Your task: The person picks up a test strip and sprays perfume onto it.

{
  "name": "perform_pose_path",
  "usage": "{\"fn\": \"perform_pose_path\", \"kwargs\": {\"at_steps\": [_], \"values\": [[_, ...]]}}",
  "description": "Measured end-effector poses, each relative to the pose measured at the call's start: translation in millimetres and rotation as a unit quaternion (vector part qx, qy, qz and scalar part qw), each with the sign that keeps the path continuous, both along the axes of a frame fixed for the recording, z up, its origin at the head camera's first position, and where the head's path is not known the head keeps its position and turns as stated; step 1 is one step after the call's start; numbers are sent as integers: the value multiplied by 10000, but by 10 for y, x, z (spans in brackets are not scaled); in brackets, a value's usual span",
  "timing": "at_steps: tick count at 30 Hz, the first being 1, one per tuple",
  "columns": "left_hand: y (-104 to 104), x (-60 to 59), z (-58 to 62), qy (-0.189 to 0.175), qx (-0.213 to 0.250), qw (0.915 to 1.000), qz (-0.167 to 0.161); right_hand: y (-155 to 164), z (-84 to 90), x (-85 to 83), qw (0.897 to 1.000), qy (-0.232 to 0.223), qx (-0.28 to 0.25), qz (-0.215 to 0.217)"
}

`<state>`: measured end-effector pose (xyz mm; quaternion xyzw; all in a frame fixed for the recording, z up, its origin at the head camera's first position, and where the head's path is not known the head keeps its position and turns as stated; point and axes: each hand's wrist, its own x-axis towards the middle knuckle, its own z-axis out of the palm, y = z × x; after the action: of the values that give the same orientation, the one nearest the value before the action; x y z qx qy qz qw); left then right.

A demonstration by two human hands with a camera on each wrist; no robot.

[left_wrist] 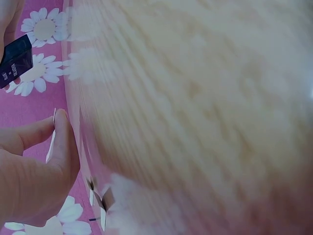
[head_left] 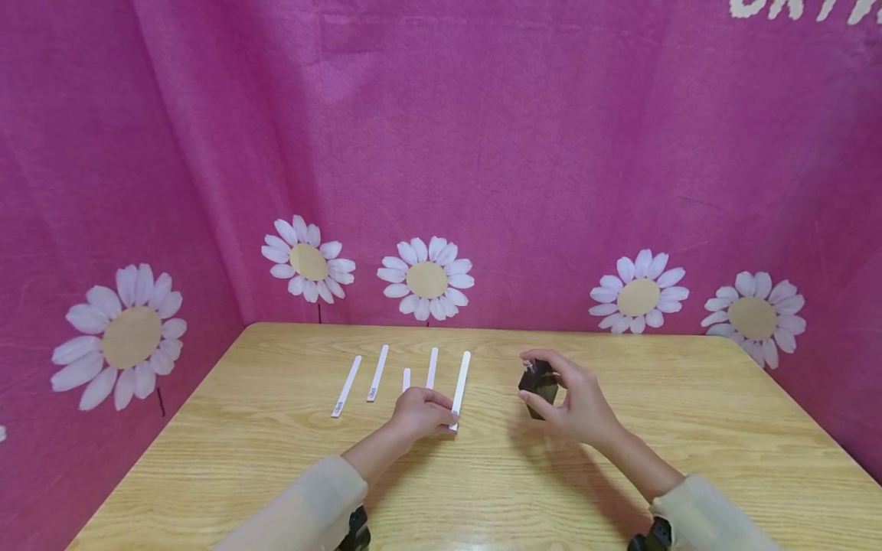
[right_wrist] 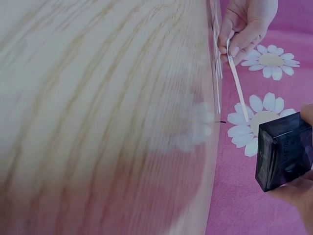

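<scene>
My left hand point(head_left: 422, 412) pinches the lower end of a white perfume test strip point(head_left: 462, 379) between thumb and fingers. In the right wrist view that strip point(right_wrist: 238, 90) slants away from the fingertips. Gripped between the thumb and fingers of my right hand point(head_left: 582, 402) is a dark, boxy perfume bottle point(head_left: 539, 389), held above the table to the right of the strip. Pale lettering shows on the bottle point(left_wrist: 17, 61) in the left wrist view. Further white strips point(head_left: 347, 387) lie on the table left of the held one; my left hand partly covers some.
The light wooden table point(head_left: 207, 459) carries everything. Behind it and along its sides hangs a magenta cloth point(head_left: 524, 168) printed with white daisies point(head_left: 426, 279). Dark wrist devices point(head_left: 651, 536) show at both sleeves.
</scene>
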<state>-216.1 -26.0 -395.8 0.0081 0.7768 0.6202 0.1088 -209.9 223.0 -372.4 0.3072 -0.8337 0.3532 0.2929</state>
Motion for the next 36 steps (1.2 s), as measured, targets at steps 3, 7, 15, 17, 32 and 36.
{"fn": "perform_pose_path", "kwargs": {"at_steps": [3, 7, 15, 17, 32, 36], "values": [[1, -13, -10, -3, -27, 10000, 57, 6, -16, -8, 9999, -45, 112, -96], [0, -26, -18, -58, -12, 9998, 180, 20, -27, -12, 9992, -125, 305, -222], [-8, -51, 0, -221, 9, 9987, 458, 55, -53, -28, 9971, -499, 535, -223], [-10, -63, 2, -258, -11, 9985, 482, 66, -62, -43, 9969, -643, 426, -155], [47, -53, -7, -157, -94, 9991, 392, 127, -157, -94, 9806, -1899, -331, 359], [69, -43, 24, -160, -66, 9993, 340, 127, -160, -102, 9791, -1957, -364, 423]]}}
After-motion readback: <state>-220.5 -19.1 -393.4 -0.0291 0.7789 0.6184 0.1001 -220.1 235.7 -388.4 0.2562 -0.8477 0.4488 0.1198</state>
